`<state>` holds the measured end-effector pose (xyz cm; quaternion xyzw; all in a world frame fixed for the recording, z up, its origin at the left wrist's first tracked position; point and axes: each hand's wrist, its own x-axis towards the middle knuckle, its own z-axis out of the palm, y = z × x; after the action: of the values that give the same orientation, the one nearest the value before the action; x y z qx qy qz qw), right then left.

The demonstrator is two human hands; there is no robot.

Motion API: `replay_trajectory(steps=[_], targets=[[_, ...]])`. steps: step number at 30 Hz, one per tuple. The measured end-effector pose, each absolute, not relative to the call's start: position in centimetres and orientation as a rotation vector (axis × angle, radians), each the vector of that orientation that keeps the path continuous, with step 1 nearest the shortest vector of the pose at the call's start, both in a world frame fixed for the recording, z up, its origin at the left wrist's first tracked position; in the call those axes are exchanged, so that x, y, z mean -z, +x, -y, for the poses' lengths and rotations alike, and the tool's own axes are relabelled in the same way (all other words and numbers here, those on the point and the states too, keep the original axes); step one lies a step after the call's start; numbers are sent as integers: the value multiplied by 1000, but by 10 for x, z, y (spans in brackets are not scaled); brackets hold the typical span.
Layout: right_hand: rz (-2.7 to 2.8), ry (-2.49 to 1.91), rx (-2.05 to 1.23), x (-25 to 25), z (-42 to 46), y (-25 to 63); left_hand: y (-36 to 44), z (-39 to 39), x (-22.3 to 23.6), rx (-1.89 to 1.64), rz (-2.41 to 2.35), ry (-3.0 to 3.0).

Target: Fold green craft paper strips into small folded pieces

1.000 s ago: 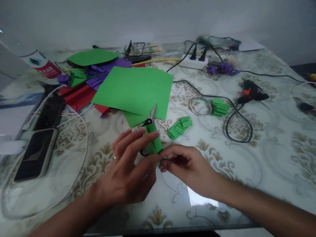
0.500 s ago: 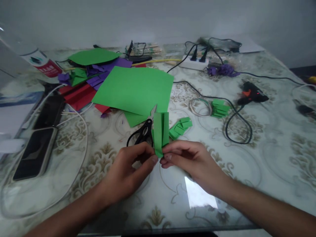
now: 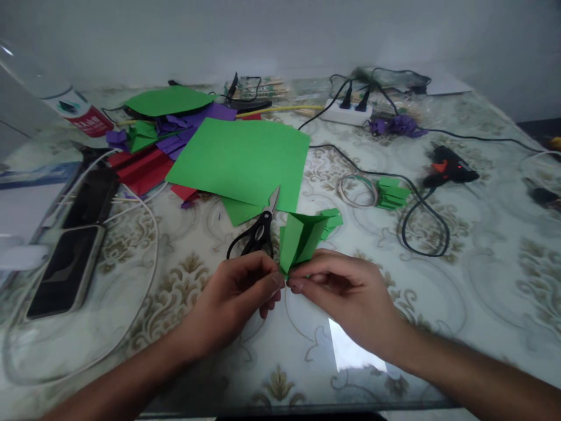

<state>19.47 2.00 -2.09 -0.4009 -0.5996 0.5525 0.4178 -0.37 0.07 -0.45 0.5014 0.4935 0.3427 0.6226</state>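
A folded piece of green paper (image 3: 302,237) stands upright between my hands, its pleats fanned apart at the top. My left hand (image 3: 245,295) pinches its bottom end from the left. From the right, my right hand (image 3: 344,292) pinches the same end between thumb and fingers. Just beyond my left hand lie black-handled scissors (image 3: 262,225), blades pointing away. Behind the folded paper, partly hidden by it, rests a small bundle of green paper pieces (image 3: 332,222). Large green sheets (image 3: 245,161) are spread farther back.
A glue gun (image 3: 451,166) lies at the right, its cord looping on the table. Near it are a tape ring (image 3: 357,192) and folded green paper (image 3: 391,193). A power strip (image 3: 346,111) sits at the back. Phones (image 3: 65,272), a white cable (image 3: 155,251) and a bottle (image 3: 74,108) occupy the left.
The folded green paper has opened out at the top and leans more to the right. Both hands stay nearly in place, still pinching its bottom end.
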Motion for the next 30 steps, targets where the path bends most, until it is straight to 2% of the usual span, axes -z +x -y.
replay_trajectory(steps=[6, 13, 17, 20, 23, 26, 30], targets=[[1532, -1037, -1258, 20, -18, 194, -4, 3, 7, -826, -1194, 1345], [1785, -976, -824, 21, -13, 192, 1, 10, 16, -1022, -1389, 1749], [1800, -901, -794, 24, -11, 190, 3, 9, 16, -1043, -1489, 1836], [1821, -855, -864, 24, -8, 190, 2, 8, 14, -1059, -1506, 1838], [1770, -916, -1086, 24, -3, 192, 0, 6, 15, -1076, -1521, 1794], [1477, -1001, -1381, 22, -5, 194, -4, 4, 16, -1082, -1515, 1780], [1115, -1020, -1603, 19, -23, 197, -10, 3, 17, -1078, -1468, 1874]])
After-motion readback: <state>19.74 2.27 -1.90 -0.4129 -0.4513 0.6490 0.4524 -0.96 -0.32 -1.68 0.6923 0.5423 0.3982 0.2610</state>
